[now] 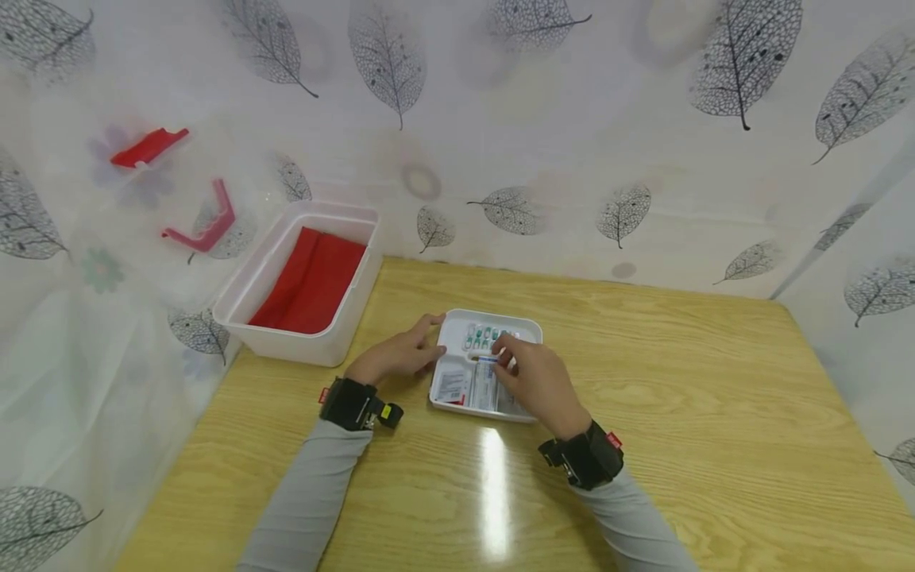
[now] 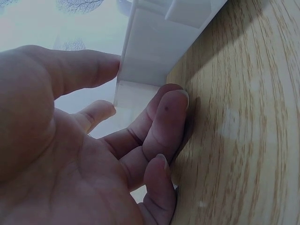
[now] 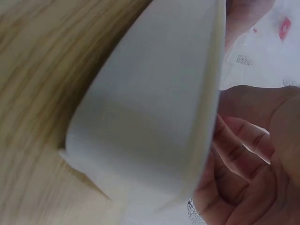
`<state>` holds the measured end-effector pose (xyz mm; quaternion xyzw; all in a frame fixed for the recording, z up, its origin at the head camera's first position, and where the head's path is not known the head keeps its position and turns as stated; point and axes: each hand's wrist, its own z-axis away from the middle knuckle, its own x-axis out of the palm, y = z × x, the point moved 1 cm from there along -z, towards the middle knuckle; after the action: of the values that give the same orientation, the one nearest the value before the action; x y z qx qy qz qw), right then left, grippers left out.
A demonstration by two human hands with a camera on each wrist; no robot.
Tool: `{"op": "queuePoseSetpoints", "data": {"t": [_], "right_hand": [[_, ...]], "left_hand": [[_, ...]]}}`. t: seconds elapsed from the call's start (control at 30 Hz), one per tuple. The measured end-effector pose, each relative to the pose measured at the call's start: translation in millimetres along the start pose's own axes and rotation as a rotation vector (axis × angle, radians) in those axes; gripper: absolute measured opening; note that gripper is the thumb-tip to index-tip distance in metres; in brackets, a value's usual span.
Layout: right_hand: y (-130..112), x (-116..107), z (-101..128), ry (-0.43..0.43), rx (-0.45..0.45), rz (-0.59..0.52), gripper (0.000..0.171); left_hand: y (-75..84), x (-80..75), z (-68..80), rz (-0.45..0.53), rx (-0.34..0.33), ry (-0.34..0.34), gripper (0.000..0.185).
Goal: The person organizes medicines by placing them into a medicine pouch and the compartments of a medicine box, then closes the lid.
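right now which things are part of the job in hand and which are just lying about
In hand:
tray with blister packs, steadied by the left hand
small item pinched by the right hand

Lying about:
white bin with red cloth
red hooks on the wall
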<state>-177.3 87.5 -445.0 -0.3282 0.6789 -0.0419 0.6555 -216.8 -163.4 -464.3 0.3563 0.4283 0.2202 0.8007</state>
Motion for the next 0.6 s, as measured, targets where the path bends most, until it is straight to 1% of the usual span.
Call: {"op": "queuePoseSetpoints", "data": {"t": [0.13,0.23,0.4,0.5,0.6], "right_hand": [[0.4,0.0,0.0,0.005,0.007,0.034,0.022],[1.8,-0.4,0.8,-0.001,0.033,0.050,0.027],[5.7,-1.2,0.9,0.001,0.088,0.034,0.032],[8.6,-2.9,1.1,0.017,0.095,0.010,0.031],[10.6,-5.7,1.5,0.023,0.088,-0.001,0.025]], "left_hand": [[0.8,0.2,0.3,0.001,0.003,0.000,0.062],[1.3,0.7,0.5,-0.004,0.005,-0.001,0.062],[2.0,0.1,1.6,-0.010,-0.011,0.010,0.062],[2.9,0.0,2.3,-0.008,-0.016,0.014,0.063],[3.1,0.1,2.8,-0.010,-0.014,0.006,0.064]]}}
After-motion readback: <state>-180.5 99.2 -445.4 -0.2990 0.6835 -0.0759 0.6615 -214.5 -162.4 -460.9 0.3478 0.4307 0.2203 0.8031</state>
